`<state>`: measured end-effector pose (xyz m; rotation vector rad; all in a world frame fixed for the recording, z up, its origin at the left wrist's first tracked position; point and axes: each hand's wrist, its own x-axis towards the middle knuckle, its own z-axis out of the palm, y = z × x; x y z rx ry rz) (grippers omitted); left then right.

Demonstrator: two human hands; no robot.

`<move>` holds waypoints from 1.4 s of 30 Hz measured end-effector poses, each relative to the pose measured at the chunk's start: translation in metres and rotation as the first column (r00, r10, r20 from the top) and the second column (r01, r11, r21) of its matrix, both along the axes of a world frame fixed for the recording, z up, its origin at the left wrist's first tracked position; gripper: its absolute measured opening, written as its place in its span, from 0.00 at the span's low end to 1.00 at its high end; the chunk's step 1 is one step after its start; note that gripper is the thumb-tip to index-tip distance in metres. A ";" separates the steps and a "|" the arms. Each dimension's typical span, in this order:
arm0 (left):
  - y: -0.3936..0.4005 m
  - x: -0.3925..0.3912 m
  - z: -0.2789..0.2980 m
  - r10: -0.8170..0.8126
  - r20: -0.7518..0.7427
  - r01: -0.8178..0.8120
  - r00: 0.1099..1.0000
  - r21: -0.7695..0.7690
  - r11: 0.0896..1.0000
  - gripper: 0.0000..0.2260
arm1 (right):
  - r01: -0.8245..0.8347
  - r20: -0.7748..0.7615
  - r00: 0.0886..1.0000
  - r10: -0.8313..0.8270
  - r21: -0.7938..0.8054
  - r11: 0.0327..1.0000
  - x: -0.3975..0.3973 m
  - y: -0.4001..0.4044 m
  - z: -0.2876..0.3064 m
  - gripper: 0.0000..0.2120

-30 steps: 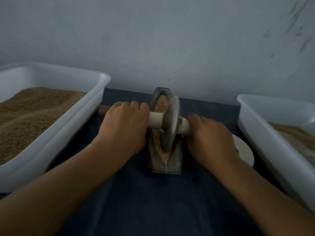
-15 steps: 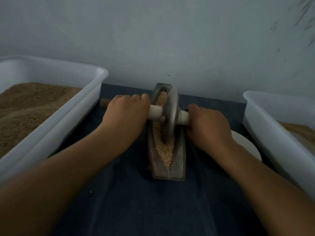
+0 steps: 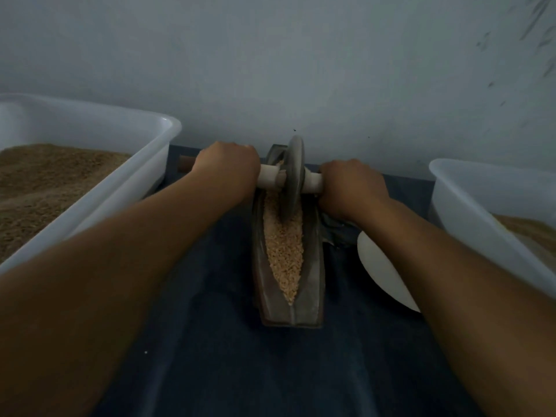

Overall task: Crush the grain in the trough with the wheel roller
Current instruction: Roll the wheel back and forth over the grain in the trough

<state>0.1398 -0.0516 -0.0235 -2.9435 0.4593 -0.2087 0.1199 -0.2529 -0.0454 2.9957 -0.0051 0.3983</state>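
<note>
A narrow boat-shaped metal trough point(image 3: 313, 275) lies lengthwise on the dark blue cloth, filled with pale grain point(image 3: 285, 251). The grey wheel roller point(image 3: 293, 179) stands upright in the trough's far end, its disc pressed into the grain. A pale axle handle point(image 3: 270, 177) runs through the disc. My left hand point(image 3: 227, 173) grips the handle left of the wheel; the handle's brown end sticks out past it. My right hand point(image 3: 350, 188) grips the handle on the right side. Both arms reach forward.
A white plastic tub point(image 3: 150, 176) holding brown grain stands at the left. Another white tub point(image 3: 469, 212) with some grain stands at the right. A white plate point(image 3: 379, 272) lies partly under my right forearm. A grey wall point(image 3: 301, 70) rises close behind the trough.
Both hands have pushed the wheel roller away from me, from the trough's middle to its far end. More grain shows in the near part of the trough.
</note>
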 end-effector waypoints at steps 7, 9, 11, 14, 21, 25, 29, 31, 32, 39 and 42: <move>0.013 -0.032 -0.007 -0.016 0.006 0.017 1.000 -0.031 0.999 0.15 | -0.073 0.151 0.985 0.083 -0.067 0.995 -0.034 0.006 -0.006 0.10; 0.016 -0.046 -0.013 -0.023 0.057 0.025 0.998 -0.042 0.999 0.16 | -0.104 0.206 0.971 0.119 -0.085 0.991 -0.051 0.007 -0.011 0.11; 0.019 -0.060 -0.017 -0.023 0.115 0.029 0.993 -0.051 0.998 0.17 | -0.132 0.245 0.958 0.148 -0.083 0.988 -0.068 0.007 -0.015 0.10; 0.021 -0.079 -0.019 -0.069 0.236 0.079 0.969 -0.031 0.996 0.16 | -0.173 0.263 0.949 0.174 -0.026 0.985 -0.091 0.006 -0.016 0.09; 0.038 -0.107 -0.028 -0.095 0.308 0.130 0.947 -0.095 0.987 0.22 | -0.244 0.352 0.908 0.228 0.002 0.970 -0.127 0.014 -0.004 0.09; 0.044 -0.106 -0.032 -0.108 0.285 0.151 0.953 -0.136 0.979 0.22 | -0.246 0.366 0.900 0.237 -0.025 0.969 -0.127 0.017 -0.005 0.11; 0.039 -0.090 -0.029 -0.134 0.236 0.173 0.962 -0.152 0.973 0.18 | -0.211 0.332 0.918 0.217 -0.054 0.976 -0.106 0.013 -0.013 0.10; 0.031 -0.078 -0.027 -0.130 0.263 0.165 0.956 -0.116 0.979 0.18 | -0.186 0.291 0.937 0.195 -0.056 0.981 -0.091 0.007 -0.018 0.09; 0.026 -0.070 -0.025 -0.120 0.264 0.151 0.957 -0.098 0.984 0.18 | -0.170 0.267 0.947 0.178 -0.050 0.984 -0.083 0.004 -0.019 0.10; 0.011 -0.016 -0.015 -0.050 0.129 0.066 0.990 -0.122 0.990 0.19 | -0.074 0.208 0.974 0.085 -0.062 0.995 -0.027 -0.003 -0.014 0.12; 0.010 -0.003 -0.014 -0.013 0.080 0.025 0.997 -0.152 0.988 0.19 | -0.064 0.174 0.982 0.071 -0.048 0.997 -0.010 -0.002 -0.004 0.11</move>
